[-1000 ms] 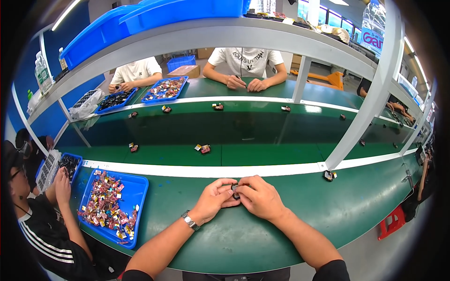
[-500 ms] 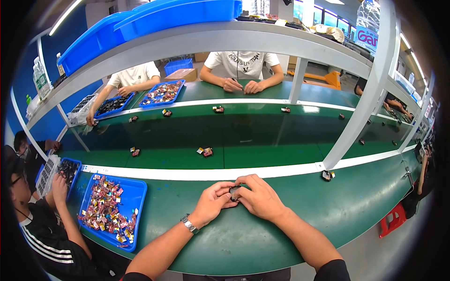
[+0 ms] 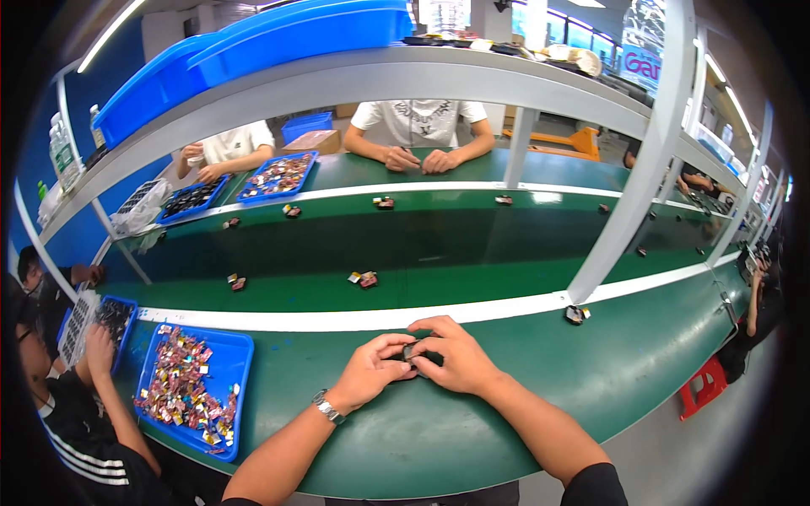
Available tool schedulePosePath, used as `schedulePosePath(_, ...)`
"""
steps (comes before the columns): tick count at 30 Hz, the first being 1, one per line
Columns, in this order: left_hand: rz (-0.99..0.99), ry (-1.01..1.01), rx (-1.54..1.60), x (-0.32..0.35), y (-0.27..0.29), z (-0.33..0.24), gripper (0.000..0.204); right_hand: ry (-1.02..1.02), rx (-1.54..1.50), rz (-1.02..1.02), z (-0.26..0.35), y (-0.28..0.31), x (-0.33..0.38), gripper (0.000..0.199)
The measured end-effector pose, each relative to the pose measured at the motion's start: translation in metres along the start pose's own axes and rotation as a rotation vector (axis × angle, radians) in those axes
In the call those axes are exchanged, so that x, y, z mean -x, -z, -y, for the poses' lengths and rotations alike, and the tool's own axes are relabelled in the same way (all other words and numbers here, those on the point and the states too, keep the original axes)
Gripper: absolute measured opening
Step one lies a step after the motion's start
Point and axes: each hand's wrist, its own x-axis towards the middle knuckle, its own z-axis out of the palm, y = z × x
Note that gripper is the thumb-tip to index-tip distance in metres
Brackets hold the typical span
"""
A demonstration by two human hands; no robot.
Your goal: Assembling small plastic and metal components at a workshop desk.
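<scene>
Left hand (image 3: 369, 368) and right hand (image 3: 456, 357) are both pinching one small dark part (image 3: 411, 352), fingers nearly closed, over the green bench (image 3: 472, 447). Looks unfinished, can't tell how far along. Loads of reddish bits (image 3: 180, 379) left in the blue tray (image 3: 246, 371), one dark piece (image 3: 575, 314) off right.

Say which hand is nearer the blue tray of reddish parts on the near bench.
Left. The left hand is to the tray's right, apart from it; the right hand is farther right, beyond the left one.
</scene>
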Motion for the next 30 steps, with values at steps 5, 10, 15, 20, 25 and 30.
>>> schedulePosePath(5, -0.034, 0.054, -0.007, 0.001, 0.002, -0.002, 0.038, -0.038, -0.094, 0.034, 0.003, 0.002, -0.001, 0.01)
schedulePosePath(10, -0.03, 0.036, -0.045, 0.001, -0.002, 0.0, 0.033, -0.037, -0.171, 0.07, 0.002, 0.003, 0.001, 0.013)
schedulePosePath(15, -0.044, 0.025, -0.014, 0.001, 0.001, 0.001, 0.031, -0.014, -0.086, -0.018, 0.007, -0.004, 0.003, 0.011)
schedulePosePath(20, -0.02, 0.009, 0.024, 0.0, 0.005, 0.005, 0.031, 0.013, -0.033, -0.133, 0.01, -0.012, 0.004, 0.01)
schedulePosePath(25, -0.018, 0.024, 0.055, -0.001, 0.006, 0.004, 0.031, -0.067, -0.125, -0.12, 0.009, -0.012, 0.004, 0.014)
schedulePosePath(30, -0.041, 0.025, 0.071, -0.001, 0.008, 0.008, 0.028, -0.112, -0.11, -0.113, 0.01, -0.015, 0.005, 0.016)
